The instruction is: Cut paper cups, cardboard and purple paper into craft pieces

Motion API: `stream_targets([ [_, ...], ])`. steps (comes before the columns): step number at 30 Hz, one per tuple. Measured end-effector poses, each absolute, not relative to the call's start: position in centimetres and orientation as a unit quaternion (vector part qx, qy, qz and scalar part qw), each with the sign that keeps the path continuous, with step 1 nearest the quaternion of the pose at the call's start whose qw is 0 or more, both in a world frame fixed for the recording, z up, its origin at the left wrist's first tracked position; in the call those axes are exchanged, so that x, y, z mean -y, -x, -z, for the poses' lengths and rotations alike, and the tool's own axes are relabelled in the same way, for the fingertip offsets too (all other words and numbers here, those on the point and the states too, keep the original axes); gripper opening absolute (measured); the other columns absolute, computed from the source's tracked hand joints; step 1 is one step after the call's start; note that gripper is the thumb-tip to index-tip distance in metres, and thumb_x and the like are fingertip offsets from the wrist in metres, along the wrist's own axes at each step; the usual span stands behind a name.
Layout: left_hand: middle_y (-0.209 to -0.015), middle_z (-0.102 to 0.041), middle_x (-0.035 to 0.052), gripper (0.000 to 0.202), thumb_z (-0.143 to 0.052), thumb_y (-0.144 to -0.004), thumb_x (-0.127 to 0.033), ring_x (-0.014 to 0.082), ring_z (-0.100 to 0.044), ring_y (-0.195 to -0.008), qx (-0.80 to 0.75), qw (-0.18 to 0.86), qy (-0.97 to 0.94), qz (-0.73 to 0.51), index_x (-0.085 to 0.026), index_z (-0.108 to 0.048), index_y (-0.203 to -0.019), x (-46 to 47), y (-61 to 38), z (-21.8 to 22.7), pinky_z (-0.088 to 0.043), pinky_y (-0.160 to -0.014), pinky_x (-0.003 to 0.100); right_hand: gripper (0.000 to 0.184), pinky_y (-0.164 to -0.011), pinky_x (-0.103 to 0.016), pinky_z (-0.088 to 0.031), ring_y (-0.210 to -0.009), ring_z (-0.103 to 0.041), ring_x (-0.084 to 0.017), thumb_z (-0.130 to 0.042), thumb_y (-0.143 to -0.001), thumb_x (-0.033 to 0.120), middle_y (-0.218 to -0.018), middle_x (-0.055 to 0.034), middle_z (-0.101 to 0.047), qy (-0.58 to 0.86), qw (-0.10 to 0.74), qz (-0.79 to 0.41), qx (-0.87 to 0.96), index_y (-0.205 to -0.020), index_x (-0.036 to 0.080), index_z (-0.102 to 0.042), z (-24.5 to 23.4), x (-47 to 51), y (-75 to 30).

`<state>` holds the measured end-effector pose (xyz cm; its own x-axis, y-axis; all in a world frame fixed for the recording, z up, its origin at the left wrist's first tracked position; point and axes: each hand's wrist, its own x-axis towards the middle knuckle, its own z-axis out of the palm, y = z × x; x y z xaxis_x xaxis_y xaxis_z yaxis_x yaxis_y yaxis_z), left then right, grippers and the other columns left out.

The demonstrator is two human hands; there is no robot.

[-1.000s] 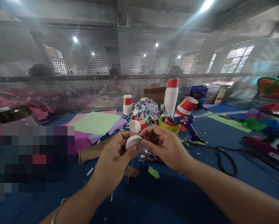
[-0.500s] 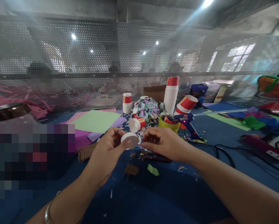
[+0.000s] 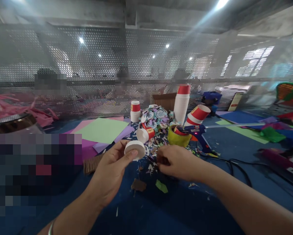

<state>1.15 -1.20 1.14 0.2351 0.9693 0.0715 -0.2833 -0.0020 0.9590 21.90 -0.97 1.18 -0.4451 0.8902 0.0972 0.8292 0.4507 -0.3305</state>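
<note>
My left hand [image 3: 114,163] pinches a round white paper cup base [image 3: 134,150] with a low rim, its flat face turned toward me. My right hand [image 3: 172,161] is lowered to the table, fingers curled over a dark slim tool that is mostly hidden beneath it. Behind the cup base lies a tipped red and white paper cup [image 3: 146,134]. Small paper scraps [image 3: 150,168] are scattered between my hands. A brown scrap [image 3: 138,185] and a green scrap [image 3: 161,186] lie nearer to me.
A blue glue gun [image 3: 199,133] rests by a yellow bowl [image 3: 177,138], its cable running right. Behind stand a cup stack [image 3: 181,106] and a pile of decorated discs [image 3: 156,116]. Coloured paper sheets [image 3: 103,130] and corrugated cardboard [image 3: 92,164] lie left.
My right hand has moved away from the cup base, down onto the table where a dark tool lay. My left hand still holds the base, now tilted more toward me.
</note>
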Motion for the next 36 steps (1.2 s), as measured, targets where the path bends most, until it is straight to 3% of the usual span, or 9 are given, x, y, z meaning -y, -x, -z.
stream_targets([
  [7, -0.099, -0.066, 0.0018, 0.017, -0.074, -0.080, -0.030, 0.0173, -0.055, -0.100, -0.368, 0.624, -0.499, -0.475, -0.021, -0.067, -0.094, 1.5, -1.4, -0.9, -0.040, -0.089, 0.027, 0.009, -0.056, -0.025, -0.034, -0.061, -0.049, -0.012, -0.054, -0.080, 0.016, -0.069, 0.0015, -0.053, 0.479, 0.302, -0.198, 0.800, -0.072, 0.018, -0.054, -1.9, 1.0, -21.2],
  [12, -0.079, -0.063, -0.0020, 0.016, -0.074, -0.080, -0.030, 0.0117, -0.053, -0.078, -0.357, 0.642, -0.519, -0.437, -0.020, -0.062, -0.079, 1.8, -1.5, -0.8, -0.041, -0.073, 0.022, 0.008, -0.059, -0.024, -0.036, -0.067, -0.049, -0.013, -0.053, -0.083, 0.015, -0.074, 0.0008, -0.055, 0.446, 0.335, -0.289, 0.778, -0.077, 0.018, -0.056, -1.6, 1.3, -20.8],
  [19, -0.080, -0.065, -0.0035, 0.015, -0.073, -0.082, -0.027, 0.0097, -0.056, -0.078, -0.324, 0.649, -0.496, -0.477, -0.021, -0.059, -0.079, 2.2, -1.3, -0.9, -0.044, -0.071, 0.018, 0.009, -0.061, -0.025, -0.039, -0.065, -0.047, -0.012, -0.050, -0.088, 0.025, -0.072, 0.0019, -0.050, 0.357, 0.390, -0.510, 0.678, -0.081, 0.019, -0.050, -1.0, 1.7, -20.1],
  [23, -0.079, -0.066, -0.0030, 0.018, -0.074, -0.082, -0.028, 0.0096, -0.058, -0.074, -0.329, 0.656, -0.478, -0.482, -0.020, -0.058, -0.078, 2.4, -1.6, -1.2, -0.047, -0.068, 0.018, 0.011, -0.050, -0.022, -0.036, -0.055, -0.045, -0.010, -0.046, -0.090, 0.029, -0.066, 0.0030, -0.051, 0.333, 0.392, -0.614, 0.599, -0.084, 0.020, -0.047, -0.6, 2.1, -19.6],
  [27, -0.078, -0.066, -0.0006, 0.022, -0.073, -0.081, -0.031, 0.0115, -0.058, -0.070, -0.372, 0.634, -0.474, -0.485, -0.019, -0.054, -0.077, 2.5, -1.9, -1.3, -0.050, -0.064, 0.022, 0.024, -0.044, -0.018, -0.027, -0.053, -0.037, -0.008, -0.052, -0.093, 0.042, -0.064, 0.0050, -0.043, 0.417, 0.449, -0.574, 0.543, -0.082, 0.021, -0.047, -0.5, 2.2, -19.5],
  [31, -0.102, -0.066, 0.0048, 0.027, -0.068, -0.082, -0.035, 0.0169, -0.058, -0.081, -0.421, 0.572, -0.506, -0.489, -0.020, -0.046, -0.075, 2.6, -1.7, -1.4, -0.055, -0.064, 0.029, 0.035, -0.046, -0.020, -0.024, -0.056, -0.035, -0.009, -0.050, -0.093, 0.054, -0.065, 0.0048, -0.038, 0.420, 0.515, -0.523, 0.533, -0.080, 0.022, -0.045, -0.5, 2.3, -19.4],
  [36, -0.094, -0.057, 0.0024, 0.020, -0.060, -0.087, -0.036, 0.0150, -0.053, -0.075, -0.439, 0.469, -0.627, -0.441, -0.022, -0.047, -0.082, 2.2, -1.1, -1.3, -0.050, -0.064, 0.029, 0.030, -0.049, -0.023, -0.025, -0.058, -0.035, -0.010, -0.046, -0.097, 0.050, -0.066, 0.0047, -0.039, 0.424, 0.464, -0.485, 0.608, -0.086, 0.022, -0.049, -0.7, 2.7, -19.5],
])
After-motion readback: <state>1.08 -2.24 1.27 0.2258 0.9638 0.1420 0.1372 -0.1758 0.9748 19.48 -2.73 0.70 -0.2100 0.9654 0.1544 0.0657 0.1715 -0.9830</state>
